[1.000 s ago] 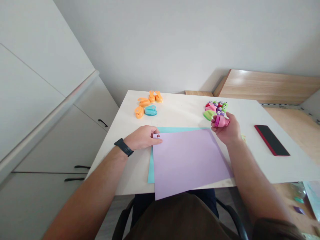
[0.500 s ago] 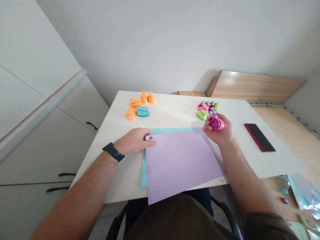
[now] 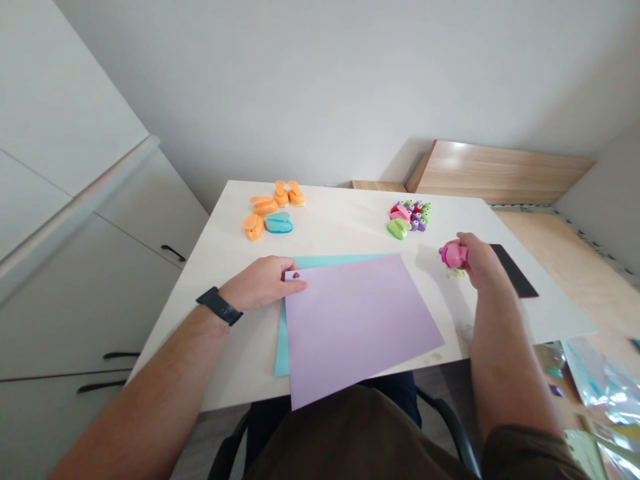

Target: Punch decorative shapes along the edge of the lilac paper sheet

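Note:
Pinched in my left hand (image 3: 267, 281) is the top left corner of a purple sheet of paper (image 3: 360, 327), which has a small punched hole by my thumb. Under it lies a light blue sheet (image 3: 281, 347), showing along the left and top edges. My right hand (image 3: 477, 259) grips a pink craft punch (image 3: 454, 255) above the right part of the table. Small pale paper bits (image 3: 456, 273) lie just below the punch.
Several orange punches (image 3: 265, 205) and a blue punch (image 3: 279, 223) stand at the back left of the white table (image 3: 340, 223). A green punch (image 3: 399, 229) sits by a colourful cluster of small punches (image 3: 417, 217). A dark phone-like slab (image 3: 515, 272) lies right of my right hand.
My right hand has moved right, away from the purple sheet, and turned the pink punch over above the paper bits. My left hand still holds the sheet's corner.

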Demonstrator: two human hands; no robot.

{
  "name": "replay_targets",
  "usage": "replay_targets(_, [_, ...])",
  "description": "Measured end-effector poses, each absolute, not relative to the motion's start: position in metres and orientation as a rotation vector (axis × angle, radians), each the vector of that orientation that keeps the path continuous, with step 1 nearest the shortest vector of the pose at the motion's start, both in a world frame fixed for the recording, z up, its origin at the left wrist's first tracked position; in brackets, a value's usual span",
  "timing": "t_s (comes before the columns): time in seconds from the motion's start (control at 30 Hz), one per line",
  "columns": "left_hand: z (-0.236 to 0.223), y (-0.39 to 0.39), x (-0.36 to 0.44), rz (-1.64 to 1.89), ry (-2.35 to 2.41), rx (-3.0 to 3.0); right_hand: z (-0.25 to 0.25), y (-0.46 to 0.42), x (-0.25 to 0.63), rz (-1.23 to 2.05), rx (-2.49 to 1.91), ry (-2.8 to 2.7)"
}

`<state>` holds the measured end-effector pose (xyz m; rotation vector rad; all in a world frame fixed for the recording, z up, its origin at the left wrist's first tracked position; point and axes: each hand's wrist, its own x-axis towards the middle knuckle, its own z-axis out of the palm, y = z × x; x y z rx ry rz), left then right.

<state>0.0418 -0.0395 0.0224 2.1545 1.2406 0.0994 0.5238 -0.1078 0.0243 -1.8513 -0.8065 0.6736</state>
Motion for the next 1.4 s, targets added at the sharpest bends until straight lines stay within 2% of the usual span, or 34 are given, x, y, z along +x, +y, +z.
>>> replay_targets(0.17, [0.021,-0.038,0.041,0.085,1.242,2.159,0.022,-0.114,0.534,0.575,-2.086,-0.769])
replay_targets(0.43, [0.021,-0.037,0.041,0.067,1.241,2.174,0.024,-0.126,0.526,0.635,-2.071,-0.933])
replay_targets(0.73, [0.02,-0.037,0.041,0.074,1.237,2.185,0.03,-0.124,0.524,0.47,-2.109,-0.922])
replay_targets(1.03, [0.02,-0.037,0.041,0.085,1.238,2.18,0.032,-0.078,0.491,0.451,-2.284,-1.19])
replay_targets(1.4, [0.019,-0.038,0.041,0.1,1.237,2.18,0.02,-0.034,0.485,0.458,-2.352,-1.113])
